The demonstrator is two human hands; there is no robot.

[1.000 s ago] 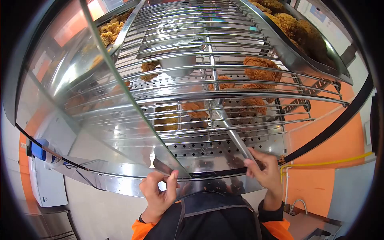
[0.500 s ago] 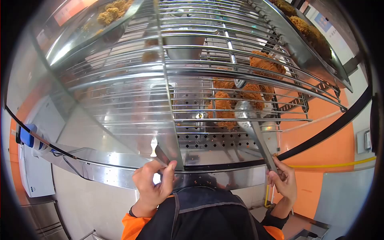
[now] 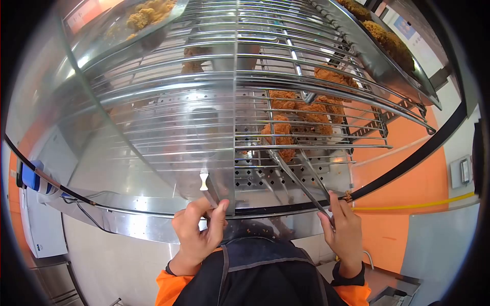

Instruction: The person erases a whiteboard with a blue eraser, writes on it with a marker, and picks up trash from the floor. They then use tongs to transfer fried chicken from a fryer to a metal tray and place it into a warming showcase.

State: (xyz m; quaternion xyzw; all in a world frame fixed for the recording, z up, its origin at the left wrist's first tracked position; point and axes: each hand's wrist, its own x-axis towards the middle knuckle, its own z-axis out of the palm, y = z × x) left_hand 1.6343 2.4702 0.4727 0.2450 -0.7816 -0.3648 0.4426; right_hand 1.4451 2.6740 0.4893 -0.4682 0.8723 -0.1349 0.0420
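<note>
My left hand point(image 3: 196, 229) is closed at the small metal handle point(image 3: 210, 193) near the edge of the sliding glass door point(image 3: 176, 168). In my right hand point(image 3: 344, 229) is a pair of metal tongs point(image 3: 298, 183), whose arms are spread apart and reach under the wire rack into the display cabinet. One tong tip is right at the lower end of the front piece of fried chicken point(image 3: 277, 131); the other lies to its right. More fried chicken pieces point(image 3: 312, 116) sit just behind, seen partly through the rack's wires.
Above the chicken runs a wire rack point(image 3: 214, 85). A metal tray with fried food point(image 3: 388, 43) stands on it at right, another tray point(image 3: 109, 51) at upper left. The cabinet's black-edged front rim point(image 3: 270, 210) curves before me. A perforated metal floor point(image 3: 250, 176) lies below.
The tongs have come lower and toward me, and their arms have spread apart at the front chicken piece. The glass door's edge stands further right in view, as the view itself shifts slightly.
</note>
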